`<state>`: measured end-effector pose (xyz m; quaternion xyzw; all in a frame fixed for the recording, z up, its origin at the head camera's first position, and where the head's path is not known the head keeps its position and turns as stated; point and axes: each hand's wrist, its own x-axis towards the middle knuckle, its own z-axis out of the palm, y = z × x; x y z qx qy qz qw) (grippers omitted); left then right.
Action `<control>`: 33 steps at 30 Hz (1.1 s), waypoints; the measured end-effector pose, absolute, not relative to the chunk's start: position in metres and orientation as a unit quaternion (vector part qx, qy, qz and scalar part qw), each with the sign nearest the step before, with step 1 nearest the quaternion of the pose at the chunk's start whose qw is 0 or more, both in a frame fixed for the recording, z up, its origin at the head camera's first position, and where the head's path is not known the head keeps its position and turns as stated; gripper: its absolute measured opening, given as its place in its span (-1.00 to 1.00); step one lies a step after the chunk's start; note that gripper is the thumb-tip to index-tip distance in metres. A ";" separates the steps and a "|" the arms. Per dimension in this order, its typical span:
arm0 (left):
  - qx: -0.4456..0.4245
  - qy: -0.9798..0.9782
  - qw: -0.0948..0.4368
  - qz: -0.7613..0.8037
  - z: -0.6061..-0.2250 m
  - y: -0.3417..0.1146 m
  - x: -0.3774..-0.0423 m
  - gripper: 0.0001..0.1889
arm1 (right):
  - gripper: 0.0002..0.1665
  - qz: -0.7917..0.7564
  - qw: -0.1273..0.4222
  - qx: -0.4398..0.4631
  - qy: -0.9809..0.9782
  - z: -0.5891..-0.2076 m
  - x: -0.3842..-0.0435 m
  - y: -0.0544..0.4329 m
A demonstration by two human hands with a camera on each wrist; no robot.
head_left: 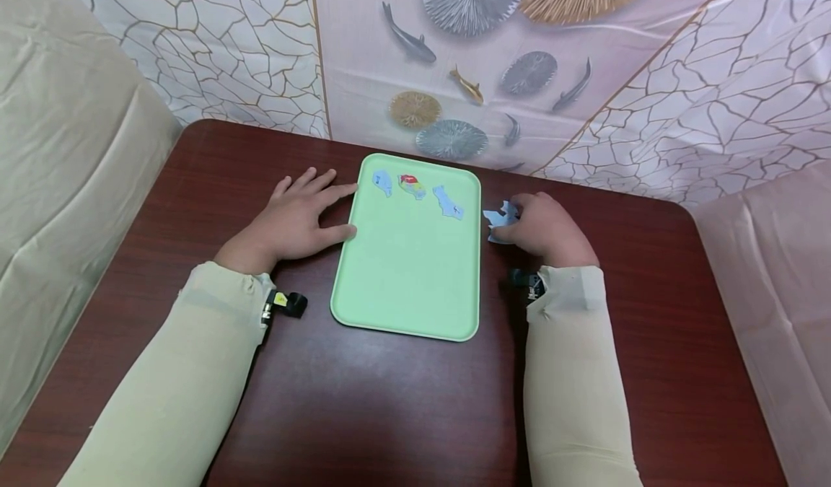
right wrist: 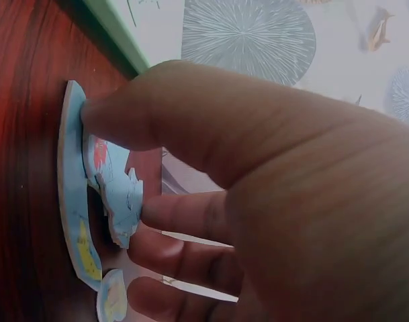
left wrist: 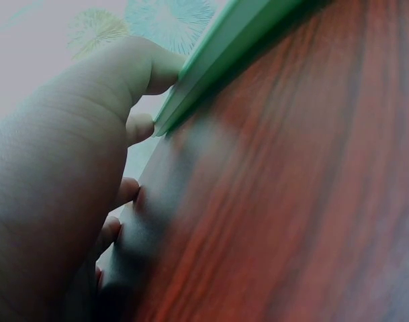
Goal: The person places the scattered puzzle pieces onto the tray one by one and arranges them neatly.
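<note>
My left hand point(head_left: 295, 216) lies at the left side of a light green tray point(head_left: 402, 278), fingers spread, with the thumb and index fingertips on its rim. The left wrist view also shows the tray's edge point(left wrist: 211, 60) under the fingertips. Just past the tray's right side, my right hand point(head_left: 545, 227) pinches light blue, irregular flat puzzle pieces point(head_left: 498, 218) between thumb and fingers. In the right wrist view several of these printed pieces point(right wrist: 73, 181) overlap, the thumb on one and fingertips at another's edge. Three puzzle pieces point(head_left: 448, 203) lie along the tray's far end, one with red and yellow print.
The tray sits on a dark red-brown wooden table point(head_left: 363, 415). Behind the table hangs a patterned cloth point(head_left: 363, 61) with fish and round leaf shapes. Pale cloth point(head_left: 65, 184) hangs on the left side. A small dark device point(head_left: 295, 304) is strapped at the left wrist.
</note>
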<state>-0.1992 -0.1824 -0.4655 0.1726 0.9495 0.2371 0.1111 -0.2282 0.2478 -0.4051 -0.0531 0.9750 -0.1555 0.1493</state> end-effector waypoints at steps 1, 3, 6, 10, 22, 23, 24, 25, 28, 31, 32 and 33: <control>0.172 0.950 0.111 0.237 -0.465 -0.182 -0.199 -0.13 | -0.18 -0.156 0.150 -0.053 0.975 -0.405 -0.229 0.248; 0.172 0.950 0.111 0.237 -0.465 -0.182 -0.199 -0.13 | -0.18 -0.154 0.152 -0.052 0.975 -0.405 -0.230 0.247; 0.172 0.950 0.111 0.236 -0.465 -0.182 -0.199 -0.13 | -0.17 -0.150 0.155 -0.047 0.975 -0.405 -0.231 0.247; 0.172 0.950 0.110 0.236 -0.465 -0.182 -0.200 -0.13 | -0.14 -0.149 0.161 -0.041 0.975 -0.403 -0.231 0.248; 0.171 0.950 0.111 0.237 -0.465 -0.182 -0.200 -0.13 | -0.35 -0.178 0.131 -0.045 0.974 -0.396 -0.225 0.248; 0.171 0.950 0.111 0.237 -0.465 -0.181 -0.201 -0.13 | -0.42 -0.177 0.124 -0.049 0.975 -0.395 -0.225 0.247; 0.172 0.950 0.111 0.237 -0.465 -0.181 -0.201 -0.13 | -0.49 -0.175 0.117 -0.053 0.976 -0.394 -0.224 0.247; 0.171 0.950 0.111 0.237 -0.465 -0.182 -0.201 -0.13 | -0.54 -0.173 0.110 -0.058 0.977 -0.393 -0.224 0.246; 0.171 0.950 0.110 0.237 -0.465 -0.182 -0.201 -0.13 | -0.57 -0.172 0.101 -0.067 0.978 -0.391 -0.222 0.244; 0.171 0.950 0.110 0.237 -0.465 -0.182 -0.201 -0.14 | -0.46 -0.178 0.102 -0.069 0.976 -0.388 -0.221 0.240; 0.171 0.950 0.110 0.236 -0.465 -0.182 -0.200 -0.14 | -0.41 -0.180 0.102 -0.069 0.976 -0.386 -0.220 0.239; 0.171 0.950 0.110 0.236 -0.465 -0.182 -0.200 -0.14 | -0.36 -0.182 0.101 -0.069 0.976 -0.385 -0.219 0.238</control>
